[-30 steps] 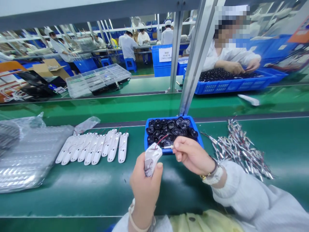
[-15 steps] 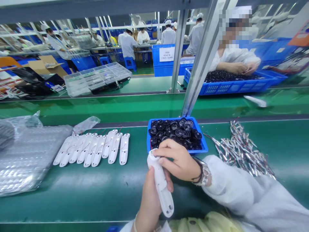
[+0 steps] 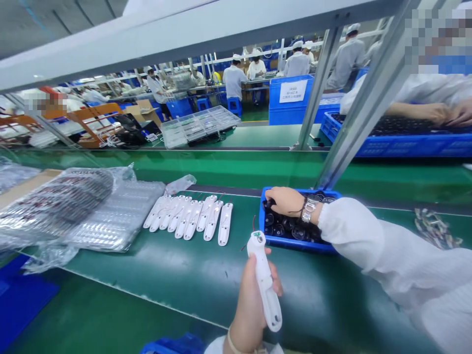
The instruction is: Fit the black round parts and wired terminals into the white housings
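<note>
My left hand (image 3: 254,290) is closed around a white plastic housing (image 3: 266,282), long and rounded like a handle, held tilted above the bench. At its upper end show a small green circuit board, a round metal piece and red wires. Farther forward, my right hand (image 3: 287,200) reaches into a blue tray (image 3: 295,244) heaped with black plastic parts (image 3: 298,231). Its fingers are curled down onto one black part at the tray's left side; the fingertips are partly hidden.
A row of similar white housings (image 3: 190,219) lies left of the tray. Plastic-wrapped trays (image 3: 106,211) cover the bench's left end. Small metal parts with wires (image 3: 437,228) lie to the right. A metal post (image 3: 363,108) rises behind the tray; across, a co-worker's hands (image 3: 438,113) work over a blue crate.
My right hand has left the housing's upper end and moved into the tray of black parts. My left hand still holds the housing. The view has swung left.
</note>
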Motion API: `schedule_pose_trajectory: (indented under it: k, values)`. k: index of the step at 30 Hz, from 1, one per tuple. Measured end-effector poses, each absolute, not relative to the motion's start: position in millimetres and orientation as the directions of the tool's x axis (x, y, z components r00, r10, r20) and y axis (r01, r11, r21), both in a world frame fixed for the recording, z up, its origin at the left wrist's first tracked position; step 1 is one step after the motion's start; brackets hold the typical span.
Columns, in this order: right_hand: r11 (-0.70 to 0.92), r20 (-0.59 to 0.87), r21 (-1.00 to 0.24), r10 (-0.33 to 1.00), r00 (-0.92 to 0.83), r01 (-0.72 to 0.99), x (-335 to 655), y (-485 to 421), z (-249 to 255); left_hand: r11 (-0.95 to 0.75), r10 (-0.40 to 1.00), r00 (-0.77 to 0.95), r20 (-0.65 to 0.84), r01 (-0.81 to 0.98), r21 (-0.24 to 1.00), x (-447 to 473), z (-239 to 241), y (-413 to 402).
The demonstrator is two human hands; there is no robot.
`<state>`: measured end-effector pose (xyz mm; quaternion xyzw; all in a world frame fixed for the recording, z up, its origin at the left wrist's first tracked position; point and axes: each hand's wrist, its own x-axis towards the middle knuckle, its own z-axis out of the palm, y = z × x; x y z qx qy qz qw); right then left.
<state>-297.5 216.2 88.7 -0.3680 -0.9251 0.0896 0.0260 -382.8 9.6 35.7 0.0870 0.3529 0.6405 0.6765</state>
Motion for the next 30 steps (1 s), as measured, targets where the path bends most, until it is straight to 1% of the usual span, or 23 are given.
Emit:
schedule_pose_trajectory:
  k: [3,4,5,6,8,9,10,11,13,16,18,21,23,25,30]
  values:
    - [0.704,0.0,-0.254,0.685,-0.728,0.663,-289.7,209.2,104.7,0.146,0.931,-0.09,-0.354,-0.797,0.586,-387.4,39.1,9.7]
    - [0.695,0.008,-0.297,0.687,-0.726,0.655,-286.1,203.8,112.7,0.139,0.937,-0.09,-0.339,-0.793,0.593,-389.0,41.9,9.7]
    - [0.67,0.003,-0.386,0.688,-0.726,0.634,-282.0,196.9,121.5,0.135,0.942,-0.084,-0.324,-0.791,0.596,-390.4,45.5,9.8]
    - [0.617,-0.017,-0.518,0.685,-0.728,0.593,-277.5,188.6,130.5,0.134,0.949,-0.07,-0.309,-0.793,0.594,-391.5,49.7,9.9]
    - [0.411,-0.084,-0.792,0.66,-0.746,0.452,-267.9,168.9,147.3,0.15,0.956,-0.032,-0.291,-0.802,0.578,-392.5,59.3,9.9]
    - [0.292,-0.111,-0.882,0.635,-0.765,0.371,-263.2,158.4,154.1,0.16,0.958,-0.012,-0.285,-0.805,0.571,-392.3,64.2,9.7]
    - [0.201,-0.123,-0.931,0.61,-0.783,0.304,-258.9,148.1,159.6,0.17,0.961,0.009,-0.276,-0.806,0.566,-391.6,68.9,9.4]
    - [0.16,-0.12,-0.952,0.594,-0.795,0.263,-255.2,138.3,163.4,0.179,0.964,0.029,-0.265,-0.807,0.563,-390.4,73.3,9.0]
    - [0.127,-0.077,-0.973,0.608,-0.79,0.192,-250.0,121.9,166.4,0.186,0.97,0.059,-0.236,-0.804,0.565,-386.9,80.5,7.8]
    - [0.086,-0.008,-0.992,0.695,-0.719,0.094,-247.2,106.6,164.1,0.183,0.978,0.088,-0.187,-0.793,0.581,-380.5,86.7,5.4]
    - [0.102,0.037,-0.993,0.73,-0.682,0.056,-246.6,101.4,162.0,0.19,0.979,0.11,-0.17,-0.785,0.59,-376.3,88.4,4.0]
    - [0.16,0.101,-0.987,0.717,-0.69,0.022,-243.9,97.4,162.2,0.202,0.978,0.126,-0.167,-0.77,0.605,-370.3,89.4,3.1]
    - [0.18,0.11,-0.983,0.702,-0.704,0.026,-240.6,95.8,164.3,0.205,0.978,0.126,-0.169,-0.756,0.622,-366.8,90.0,3.2]
    - [0.237,0.113,-0.968,0.695,-0.71,0.078,-237.1,95.0,167.0,0.214,0.976,0.13,-0.175,-0.729,0.65,-364.0,90.1,3.2]
    - [0.479,0.184,-0.846,0.676,-0.714,0.235,-230.1,97.8,172.3,0.283,0.959,0.158,-0.236,-0.598,0.75,-362.8,87.2,2.1]
